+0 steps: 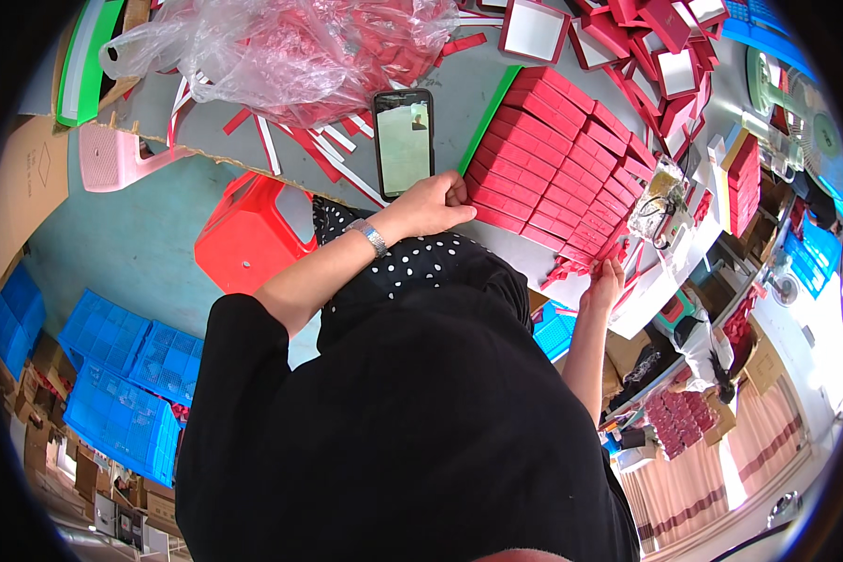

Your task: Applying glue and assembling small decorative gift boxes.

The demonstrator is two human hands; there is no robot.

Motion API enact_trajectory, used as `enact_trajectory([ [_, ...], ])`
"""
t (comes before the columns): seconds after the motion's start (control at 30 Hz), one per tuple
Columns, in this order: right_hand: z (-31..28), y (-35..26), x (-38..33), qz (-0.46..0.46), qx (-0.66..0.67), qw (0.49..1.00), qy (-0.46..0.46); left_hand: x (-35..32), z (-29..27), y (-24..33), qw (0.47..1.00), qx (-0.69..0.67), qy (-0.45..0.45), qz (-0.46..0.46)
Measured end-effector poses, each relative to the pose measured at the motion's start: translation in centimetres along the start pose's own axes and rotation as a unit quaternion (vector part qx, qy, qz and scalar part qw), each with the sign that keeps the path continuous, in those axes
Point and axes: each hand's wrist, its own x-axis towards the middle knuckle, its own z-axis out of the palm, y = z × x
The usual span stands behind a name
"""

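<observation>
On the grey table, a block of red boxes (543, 150) stands in tight rows, edged on its left by a green strip (487, 117). My left hand (431, 204) rests at the near left corner of the block, fingers curled in and thumb toward the boxes; whatever it may hold is hidden. Beside that hand lies a phone (404, 145) with its screen lit. My right hand (606, 281) is at the near right end of the block, fingertips pinched on a small red strip (601, 262). More loose red strips (564, 270) lie next to it.
Clear plastic bags (281, 56) and red and white strips cover the table's far left. Open red and white boxes (660, 56) are heaped at the far right. A red stool (253, 239) and blue crates (122, 393) stand on the floor to the left. A fan (820, 131) is at right.
</observation>
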Motion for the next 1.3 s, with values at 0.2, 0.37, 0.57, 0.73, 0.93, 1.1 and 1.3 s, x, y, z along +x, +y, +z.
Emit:
enact_trajectory([
  [0.2,-0.1,0.0,0.2,0.002,0.0,1.0,-0.017,0.1,-0.1,0.2,1.0,0.017,-0.001,-0.001],
  [0.37,0.1,-0.5,-0.3,0.013,-0.007,1.0,-0.009,0.1,-0.1,0.0,1.0,0.018,-0.003,0.001],
  [0.57,-0.3,-0.1,0.2,0.016,-0.001,1.0,-0.018,0.0,-0.2,0.3,1.0,0.007,-0.01,-0.002],
  [0.73,0.2,-0.4,-0.4,0.009,-0.005,1.0,-0.002,-0.3,-0.1,0.5,1.0,0.018,0.002,0.013],
  [0.93,0.0,0.0,-0.3,0.0,0.012,1.0,-0.022,-0.7,0.4,0.4,1.0,0.02,0.021,0.006],
  [1.1,-0.3,0.3,0.3,-0.013,0.029,0.999,-0.036,-1.5,1.7,0.4,0.994,0.022,0.099,0.03],
  [1.3,-1.2,0.9,1.0,0.006,0.075,0.992,-0.097,-2.2,3.4,0.7,0.98,0.046,0.188,0.047],
])
